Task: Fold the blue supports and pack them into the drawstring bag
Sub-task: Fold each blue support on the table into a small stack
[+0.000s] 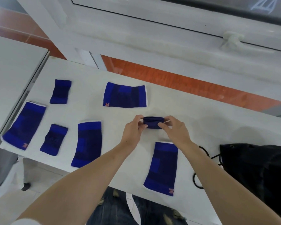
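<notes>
Left hand [133, 129] and right hand [173, 129] pinch a folded blue support [153, 122] between them (drawstring bag [258, 166] just right of the right forearm).

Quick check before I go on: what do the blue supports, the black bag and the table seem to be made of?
Folded support, pinched by left hand and right hand: apparently soft matte knit; it folds small. Drawstring bag: thin black cloth, probably synthetic; it slumps and creases, with a cord. Table: hard, white, faintly speckled, perhaps laminate.

left hand [133, 130] and right hand [173, 129] raised together, fingers [142, 125] pinching
</notes>
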`<state>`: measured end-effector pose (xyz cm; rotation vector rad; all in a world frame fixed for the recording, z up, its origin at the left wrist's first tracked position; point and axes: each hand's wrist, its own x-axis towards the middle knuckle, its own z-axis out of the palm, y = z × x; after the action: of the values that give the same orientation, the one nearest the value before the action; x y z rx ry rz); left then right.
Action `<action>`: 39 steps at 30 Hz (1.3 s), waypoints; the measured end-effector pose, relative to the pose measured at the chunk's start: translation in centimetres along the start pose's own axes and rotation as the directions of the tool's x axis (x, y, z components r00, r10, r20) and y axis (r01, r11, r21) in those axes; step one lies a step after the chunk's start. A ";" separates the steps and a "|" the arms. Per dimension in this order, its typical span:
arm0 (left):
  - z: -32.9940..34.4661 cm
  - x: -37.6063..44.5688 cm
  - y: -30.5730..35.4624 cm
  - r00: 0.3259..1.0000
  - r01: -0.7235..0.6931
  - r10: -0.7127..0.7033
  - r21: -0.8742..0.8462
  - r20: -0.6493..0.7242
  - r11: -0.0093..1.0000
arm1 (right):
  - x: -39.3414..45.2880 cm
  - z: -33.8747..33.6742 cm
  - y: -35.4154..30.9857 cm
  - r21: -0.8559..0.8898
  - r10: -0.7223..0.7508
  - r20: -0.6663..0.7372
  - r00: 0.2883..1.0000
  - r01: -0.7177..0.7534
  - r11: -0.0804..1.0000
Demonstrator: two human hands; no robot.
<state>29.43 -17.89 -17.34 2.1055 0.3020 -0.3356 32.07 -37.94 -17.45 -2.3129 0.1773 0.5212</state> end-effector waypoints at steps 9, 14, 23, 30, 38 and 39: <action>1.8 1.0 0.0 0.997 0.013 -0.009 0.052 -0.076 0.999 | 1.2 0.7 0.2 -0.110 0.088 -0.018 0.996 -0.089 0.990; 1.8 2.1 -0.1 0.998 0.024 -0.018 0.108 -0.058 0.994 | 2.0 -0.2 0.5 -0.075 0.061 0.036 0.998 -0.058 0.996; 1.6 1.7 -0.1 0.999 0.000 0.006 0.136 -0.045 0.991 | 1.7 -0.5 0.1 -0.230 -0.071 0.026 0.997 0.075 0.970; 1.6 1.8 -0.1 0.998 -0.009 0.018 0.156 -0.056 0.988 | 1.9 -0.3 -0.5 -0.247 -0.020 0.029 0.999 0.026 0.969; -0.6 1.1 -2.5 0.756 -0.634 0.537 0.620 0.373 0.462 | 3.1 -1.0 -1.0 -0.226 0.035 0.100 0.994 -0.011 0.974; -0.9 1.2 -2.9 0.741 -0.654 0.528 0.624 0.414 0.428 | 3.0 -1.0 -1.2 -0.240 0.032 0.085 0.996 -0.010 0.971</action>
<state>29.67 -15.50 -19.56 2.7872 -0.8543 -0.1930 35.40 -37.71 -17.34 -2.5174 0.1006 0.6871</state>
